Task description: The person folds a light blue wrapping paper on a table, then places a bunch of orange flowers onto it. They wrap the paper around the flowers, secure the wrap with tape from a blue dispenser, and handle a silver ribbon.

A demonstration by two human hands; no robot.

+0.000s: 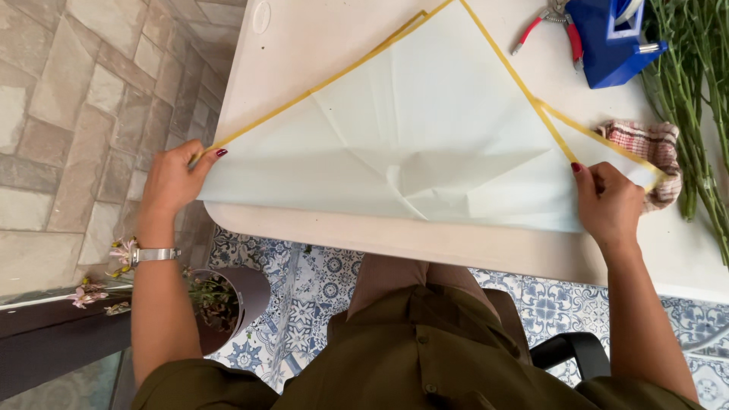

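Note:
A large pale blue sheet of wrapping paper (425,137) with a yellow border lies folded into a triangle on the white table (471,247). My left hand (173,182) pinches the sheet's left corner at the table's left edge. My right hand (606,203) pinches the sheet near its right corner, where the yellow borders overlap. The folded edge runs along the near side of the table between both hands.
A blue tape dispenser (607,38) and red-handled cutters (550,26) lie at the back right. Green flower stems (695,99) run down the right side beside a checked cloth (657,148). A dark pot with a plant (228,300) stands on the tiled floor below left.

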